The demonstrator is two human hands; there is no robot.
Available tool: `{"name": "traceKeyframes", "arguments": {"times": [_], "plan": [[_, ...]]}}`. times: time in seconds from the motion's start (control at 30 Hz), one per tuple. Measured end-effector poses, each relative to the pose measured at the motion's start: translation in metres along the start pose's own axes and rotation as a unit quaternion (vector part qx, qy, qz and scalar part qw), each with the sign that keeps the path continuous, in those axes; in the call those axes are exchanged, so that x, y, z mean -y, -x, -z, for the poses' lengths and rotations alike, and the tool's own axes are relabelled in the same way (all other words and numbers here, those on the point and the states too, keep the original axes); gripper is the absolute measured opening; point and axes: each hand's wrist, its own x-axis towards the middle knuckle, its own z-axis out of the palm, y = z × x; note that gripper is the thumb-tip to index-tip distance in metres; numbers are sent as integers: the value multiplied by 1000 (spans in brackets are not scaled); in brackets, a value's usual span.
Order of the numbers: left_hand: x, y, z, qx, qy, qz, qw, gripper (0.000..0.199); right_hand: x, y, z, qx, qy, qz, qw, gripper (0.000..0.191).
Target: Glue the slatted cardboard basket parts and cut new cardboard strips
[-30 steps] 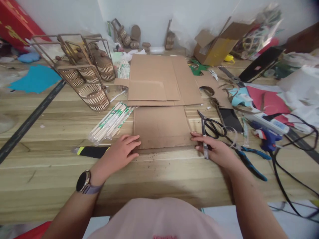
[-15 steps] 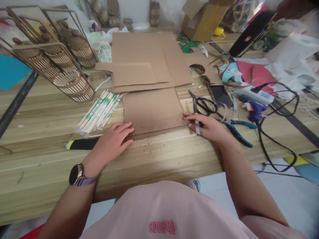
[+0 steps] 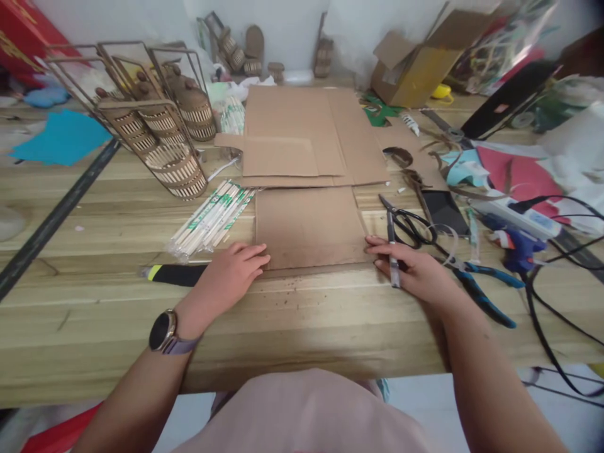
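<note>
A flat piece of brown cardboard (image 3: pixel 311 220) lies in front of me, its far end under a stack of larger cardboard sheets (image 3: pixel 283 154). My left hand (image 3: pixel 236 274) rests open at its near left corner, fingers stretched onto the edge. At the near right corner, my right hand (image 3: pixel 410 267) touches the cardboard with its fingertips. A slim pen (image 3: pixel 393 251) with a clear end is held between the fingers of that hand. Partly under my left wrist lies a black-handled tool with a yellow band (image 3: pixel 177 274). Black scissors (image 3: pixel 408 223) lie just beyond my right hand.
Wrapped chopsticks (image 3: pixel 212 217) lie left of the cardboard. Woven bamboo-like stands (image 3: pixel 165 138) rise behind them. Blue-handled pliers (image 3: pixel 491 292), a glue gun (image 3: pixel 516 248) and cables (image 3: pixel 542 321) lie on the right. An open box (image 3: pixel 410 75) stands at the back.
The camera view has tilted up and turned left, so everything sits farther right. Both hands stay at the cardboard's near corners, and the pen is still in the right hand.
</note>
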Motion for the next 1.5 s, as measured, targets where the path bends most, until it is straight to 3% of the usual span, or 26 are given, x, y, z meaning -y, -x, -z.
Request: {"name": "traceKeyframes", "arguments": {"times": [0.63,0.97,1.23,1.5], "plan": [[-1,2,2,-9,-2,-19,1000,34,-5,1,3,15,26,26,999,24],[-3,2,1,1,34,2,999,33,-12,2,2,16,20,27,999,24],[-12,1,7,18,-8,5,1000,28,-24,5,-1,7,26,46,999,25],[-14,2,6,13,7,19,1000,27,-19,3,1,1,20,32,999,23]]}}
